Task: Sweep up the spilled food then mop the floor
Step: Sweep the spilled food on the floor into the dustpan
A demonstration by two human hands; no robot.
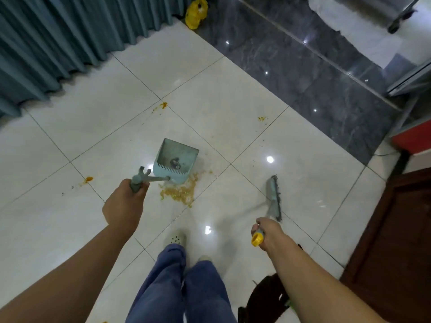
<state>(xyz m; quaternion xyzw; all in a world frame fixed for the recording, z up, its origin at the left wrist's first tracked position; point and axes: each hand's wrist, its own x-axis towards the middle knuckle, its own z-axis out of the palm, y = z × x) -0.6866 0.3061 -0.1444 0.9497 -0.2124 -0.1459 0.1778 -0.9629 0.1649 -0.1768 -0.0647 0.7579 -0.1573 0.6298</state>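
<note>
The person stands on the pale floor tiles (233, 94) with a tool in each hand. The left hand (126, 206) has its fingers curled tight round the grey grip of the dustpan handle (149, 179), which slants down and to the right to the pan. The dustpan (176, 159) sits on the tile ahead of the feet. Its long axis runs away from the person towards the curtain (58, 43), and its toothed edge is on the near side. A little dark debris lies inside it.

The spilled food (179, 192), a grainy yellow-brown heap, lies just beside that toothed edge at the pan's near right corner and spreads back towards the person.

The right hand (268, 231) wraps its fingers round the broom handle just below its yellow cap (257, 238). The broom head (274, 199) is off to the right, well apart from the heap. Its length runs near to far and its bristles are on the right edge. It is blurred, so I cannot tell whether it touches the floor.

Small orange smears (163, 104) dot the tiles farther out, on the left, the far side and the right. A yellow bag (196, 12) lies at the curtain's foot, beside a dark marble strip (303, 73). Blue trousers (175, 287) and a pale shoe (177, 238) show below.
</note>
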